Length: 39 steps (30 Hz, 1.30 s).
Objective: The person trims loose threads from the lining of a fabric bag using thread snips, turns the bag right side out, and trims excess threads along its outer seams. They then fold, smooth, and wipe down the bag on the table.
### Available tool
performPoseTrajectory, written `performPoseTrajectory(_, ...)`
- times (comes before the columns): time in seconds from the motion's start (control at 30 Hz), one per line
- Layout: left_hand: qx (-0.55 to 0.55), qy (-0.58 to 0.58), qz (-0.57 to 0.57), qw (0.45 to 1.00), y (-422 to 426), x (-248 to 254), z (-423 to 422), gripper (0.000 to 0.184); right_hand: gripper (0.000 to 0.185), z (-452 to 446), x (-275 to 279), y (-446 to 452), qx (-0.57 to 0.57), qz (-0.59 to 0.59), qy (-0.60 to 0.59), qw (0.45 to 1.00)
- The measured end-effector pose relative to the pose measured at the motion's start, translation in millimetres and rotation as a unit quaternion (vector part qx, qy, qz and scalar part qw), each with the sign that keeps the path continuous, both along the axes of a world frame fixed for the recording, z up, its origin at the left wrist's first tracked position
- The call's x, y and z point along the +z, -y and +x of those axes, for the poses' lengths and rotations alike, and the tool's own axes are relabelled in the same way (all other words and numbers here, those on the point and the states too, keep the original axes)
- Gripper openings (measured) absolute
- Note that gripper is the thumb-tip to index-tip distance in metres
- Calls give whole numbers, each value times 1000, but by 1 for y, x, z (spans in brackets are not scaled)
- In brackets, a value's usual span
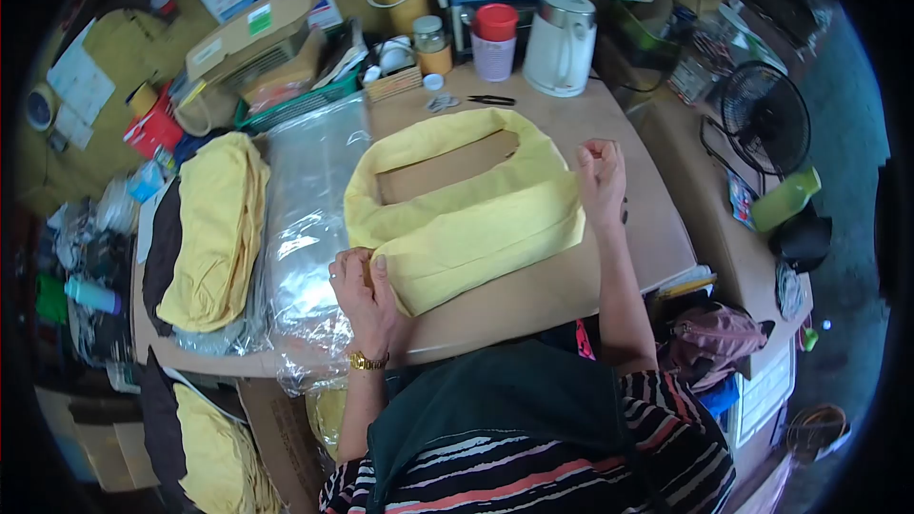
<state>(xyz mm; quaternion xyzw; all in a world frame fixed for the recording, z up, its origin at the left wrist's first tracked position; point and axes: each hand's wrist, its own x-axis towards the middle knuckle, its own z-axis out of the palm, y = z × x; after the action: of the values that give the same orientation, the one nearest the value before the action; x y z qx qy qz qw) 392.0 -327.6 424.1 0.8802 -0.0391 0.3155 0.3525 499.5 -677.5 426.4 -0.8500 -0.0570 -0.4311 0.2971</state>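
Note:
A yellow cloth piece [486,243], formed into a loop with an opening in its middle, lies on the brown tabletop [533,300]. At its lower left corner my left hand [362,286] grips the edge between thumb and fingers, a gold watch on the wrist. My right hand [602,176] is beside the cloth's right end, its fingers curled together; whether any cloth or something small is between them is too small to tell. To the left lie clear plastic bags [309,219] and a stack of folded yellow cloth [219,228].
Along the back stand a white kettle [560,43], a red-lidded cup [494,43], a jar [431,43] and a green basket [300,100]. Small black snips [491,100] lie before them. A black fan [764,117] and a green bottle [785,200] are at the right.

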Motion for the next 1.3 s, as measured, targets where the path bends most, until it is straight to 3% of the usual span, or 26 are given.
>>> performPoseTrajectory(0.07, -2, 0, -5, 1000, 3, -8, 8, 15, 16, 4, -13, 30, 160, 258, -177, 936)
performPoseTrajectory(0.1, -11, 2, -3, 1000, 5, -7, 10, 15, 16, 2, -14, 37, 151, 261, -173, 938)
performPoseTrajectory(0.17, 15, -46, -121, 991, 7, -6, 10, 19, 22, 1, -18, 38, 292, 218, -351, 863)
performPoseTrajectory(0.2, 37, 21, -95, 995, 4, -10, 14, 24, 22, -3, -13, 31, 286, 224, -348, 864)
performPoseTrajectory(0.3, 50, -24, -90, 994, -11, -14, 13, 28, 29, -10, -5, 15, 216, 277, -266, 898)
performPoseTrajectory(0.37, 40, -63, -53, 996, -23, -20, 18, 28, 31, -6, -13, 14, 129, 107, -287, 943)
performPoseTrajectory(0.43, 39, -109, -12, 993, -29, -19, 14, 27, 27, -1, -23, 10, 119, 121, -333, 928)
performPoseTrajectory(0.5, 89, -62, -23, 994, -16, -14, 16, 22, 23, -6, -33, -2, 114, 129, -376, 910)
performPoseTrajectory(0.53, 89, -36, -14, 995, -11, -6, 12, 35, 25, -10, -31, -10, 64, 57, -237, 968)
performPoseTrajectory(0.57, 88, -38, -9, 995, 2, -1, 7, 35, 30, -16, -29, -16, 8, -17, -91, 996)
performPoseTrajectory(0.6, 34, -48, 182, 981, 21, 1, 1, 47, 30, -21, -25, -16, 8, -19, -93, 995)
performPoseTrajectory(0.63, -22, -56, 366, 929, 31, 1, -3, 59, 36, -27, -22, -17, -33, -127, -47, 990)
performPoseTrajectory(0.67, 10, -145, 325, 934, 14, -16, 3, 75, 43, -31, -20, -15, -75, -232, -1, 970)
performPoseTrajectory(0.7, 57, -203, 313, 926, -1, -16, 2, 79, 43, -29, -24, 2, -85, -228, 3, 970)
performPoseTrajectory(0.77, 62, -34, 203, 977, -29, -17, -2, 84, 48, -26, -38, 52, -154, -71, -54, 984)
performPoseTrajectory(0.8, 84, -18, 205, 975, -32, -11, -8, 90, 48, -36, -30, 51, -158, -70, -57, 983)
performPoseTrajectory(0.83, 80, -19, 207, 975, -30, -8, -16, 90, 51, -51, -19, 47, -110, -4, -202, 973)
performPoseTrajectory(0.87, 61, -103, 60, 991, -26, -5, -22, 94, 55, -64, -13, 39, -59, 64, -339, 937)
performPoseTrajectory(0.9, 39, -185, -87, 978, -22, -4, -25, 98, 55, -73, -17, 27, -63, 68, -336, 937)
performPoseTrajectory(0.97, 1, -154, -92, 984, -16, -19, -25, 107, 55, -90, -28, 2, -19, -47, -305, 951)
performPoseTrajectory(1.03, -2, -186, -253, 949, -3, -16, -27, 112, 53, -91, -32, -5, -1, 17, -311, 950)
performPoseTrajectory(1.1, -1, -196, -287, 938, -10, -26, -29, 113, 51, -91, -33, -9, 24, 81, -319, 944)
performPoseTrajectory(1.17, -16, -251, -412, 876, -12, -28, -30, 107, 51, -86, -34, -7, 49, 270, -304, 912)
performPoseTrajectory(1.2, -29, -256, -489, 833, -11, -27, -31, 91, 51, -82, -41, -3, 54, 271, -308, 911)
performPoseTrajectory(1.23, -20, -255, -489, 834, -14, -31, -30, 91, 50, -77, -55, 4, 76, 283, -280, 914)
performPoseTrajectory(1.3, -43, -220, -602, 766, -22, -44, -22, 73, 50, -73, -63, 8, 107, 297, -255, 914)
